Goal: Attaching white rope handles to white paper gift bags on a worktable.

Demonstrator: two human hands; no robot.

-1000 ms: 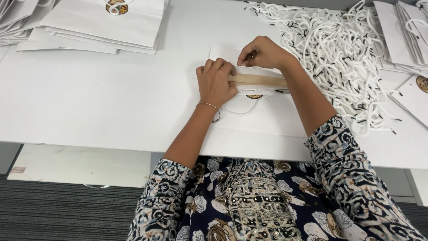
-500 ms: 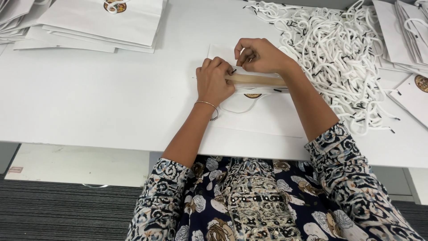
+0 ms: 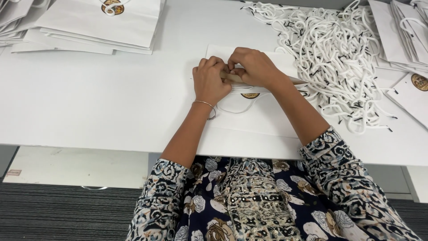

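A white worktable (image 3: pixel 89 107) filled most of the view; beyond its near edge lay dark grey ribbed carpet (image 3: pixel 67 214) and a pale flat panel (image 3: pixel 76 165) on the floor beneath.

The left hand (image 3: pixel 210 80) and right hand (image 3: pixel 252 67) met at the table's centre, fingertips touching, both bent over the top edge of a flat white paper bag (image 3: pixel 254 116). Both hands were curled and pinched closed on a tan cardboard strip (image 3: pixel 232 77) that ran along the bag's mouth; only short parts of the strip showed between and beside the fingers. The left wrist carried a thin bangle (image 3: pixel 204 103). Both forearms ran up from the bottom of the view, in patterned navy-and-cream sleeves (image 3: pixel 343 174).

The bag lay flat on the table directly before the person, its bottom towards the near table edge, with a round gold emblem (image 3: pixel 250 95) and a thin white cord loop (image 3: pixel 232 107) showing just below the hands.

To the right of the hands, well apart, a loose heap of white cord handles with black tips (image 3: pixel 330 49) covered the table. Farther right lay more flat white bags (image 3: pixel 401 40). At far left a stack of finished white bags (image 3: pixel 98 22) rested near the table's far edge.
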